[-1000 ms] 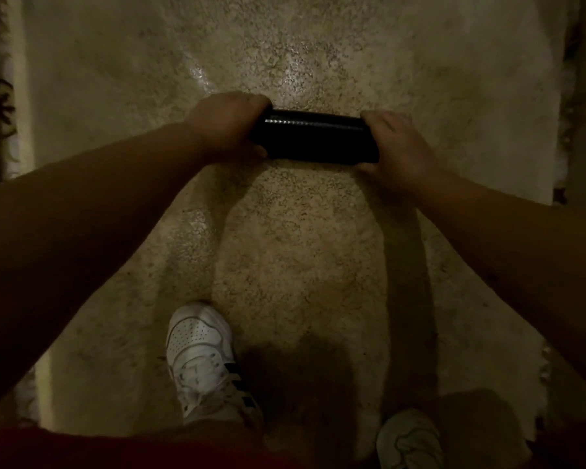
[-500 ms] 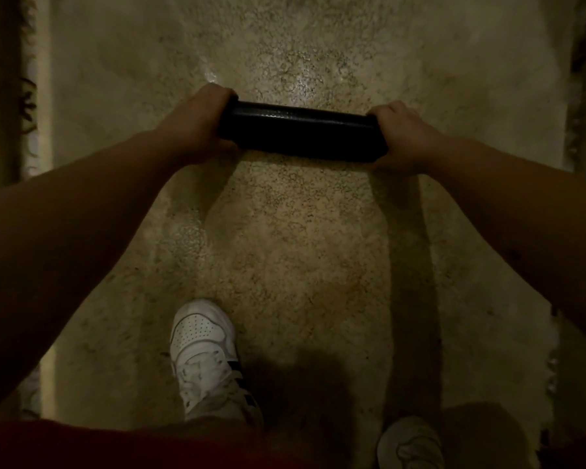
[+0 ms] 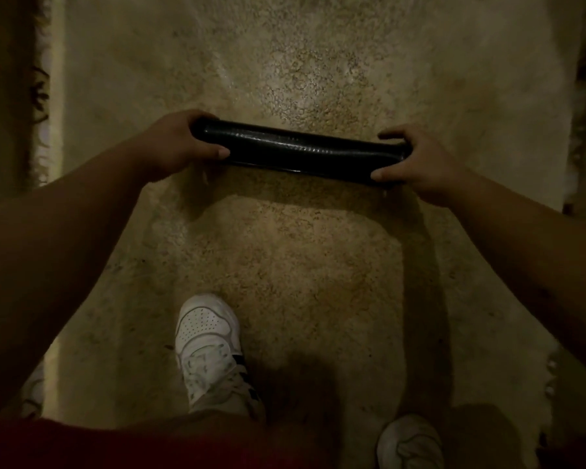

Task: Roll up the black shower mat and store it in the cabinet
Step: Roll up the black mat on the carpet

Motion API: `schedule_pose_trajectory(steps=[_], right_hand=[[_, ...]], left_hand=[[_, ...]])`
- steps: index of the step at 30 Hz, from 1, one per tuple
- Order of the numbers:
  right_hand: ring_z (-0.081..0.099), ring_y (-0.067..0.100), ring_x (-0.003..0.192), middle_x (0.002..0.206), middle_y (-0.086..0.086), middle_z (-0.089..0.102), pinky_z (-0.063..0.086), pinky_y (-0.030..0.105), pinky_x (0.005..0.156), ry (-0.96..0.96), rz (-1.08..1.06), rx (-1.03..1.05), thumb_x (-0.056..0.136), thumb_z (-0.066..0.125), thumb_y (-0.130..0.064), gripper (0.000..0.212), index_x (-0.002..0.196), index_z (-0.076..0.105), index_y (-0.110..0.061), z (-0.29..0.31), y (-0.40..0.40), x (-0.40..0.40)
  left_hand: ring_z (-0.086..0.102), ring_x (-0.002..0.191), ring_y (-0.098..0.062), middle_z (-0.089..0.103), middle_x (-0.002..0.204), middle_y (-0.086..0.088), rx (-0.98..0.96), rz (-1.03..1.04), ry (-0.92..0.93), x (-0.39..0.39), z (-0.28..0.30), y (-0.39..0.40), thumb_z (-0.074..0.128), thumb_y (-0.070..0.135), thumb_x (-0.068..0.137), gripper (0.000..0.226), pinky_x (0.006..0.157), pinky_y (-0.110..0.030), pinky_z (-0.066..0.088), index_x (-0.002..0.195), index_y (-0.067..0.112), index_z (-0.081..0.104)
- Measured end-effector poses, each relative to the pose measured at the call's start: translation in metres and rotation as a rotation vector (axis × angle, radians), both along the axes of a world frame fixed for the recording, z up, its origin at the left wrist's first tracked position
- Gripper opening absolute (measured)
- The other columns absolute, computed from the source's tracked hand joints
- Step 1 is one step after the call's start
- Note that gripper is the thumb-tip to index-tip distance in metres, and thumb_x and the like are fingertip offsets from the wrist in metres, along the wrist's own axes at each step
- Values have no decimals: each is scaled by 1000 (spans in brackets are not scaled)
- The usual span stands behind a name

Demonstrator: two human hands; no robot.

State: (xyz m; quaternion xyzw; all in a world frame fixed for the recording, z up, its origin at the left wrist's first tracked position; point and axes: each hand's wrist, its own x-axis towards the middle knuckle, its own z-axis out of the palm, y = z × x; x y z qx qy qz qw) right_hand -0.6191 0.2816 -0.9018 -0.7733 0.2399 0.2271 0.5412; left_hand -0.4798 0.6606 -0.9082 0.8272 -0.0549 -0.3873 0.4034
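Observation:
The black shower mat [image 3: 298,151] is a tight horizontal roll held in front of me above the floor. My left hand [image 3: 180,143] grips its left end, fingers over the top and thumb along the near side. At the right end, my right hand [image 3: 416,164] holds the roll between fingers on top and thumb below. No cabinet is in view.
A speckled beige floor [image 3: 285,265] lies below, dimly lit. My two white sneakers, the left one [image 3: 210,346] and the right one [image 3: 410,445], stand near the bottom. Dark fringed rug edges run along the left side [image 3: 41,96] and the right side [image 3: 575,130].
Both hands have slid outward to the roll's ends, so more of the roll shows between them. The roll sits slightly lower in view.

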Motion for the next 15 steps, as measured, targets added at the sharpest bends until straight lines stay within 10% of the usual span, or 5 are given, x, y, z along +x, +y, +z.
schedule_pose_trajectory(steps=[9, 15], right_hand=[[64, 28, 94, 115, 5, 57, 54, 27, 51, 11, -493, 419, 85, 67, -6, 43, 123, 53, -21, 6, 28, -15], [62, 21, 102, 115, 5, 62, 51, 31, 79, 56, -385, 488, 90, 61, -10, 35, 123, 51, -19, 15, 19, -6]], left_hand=[[68, 101, -22, 71, 104, -3, -461, 380, 257, -11, 11, -1, 63, 10, 88, 22, 84, -32, 55, 110, 16, 66], [62, 106, -21, 61, 115, -8, -512, 307, 322, -13, 30, -15, 52, 13, 94, 29, 91, -30, 48, 124, 11, 52]])
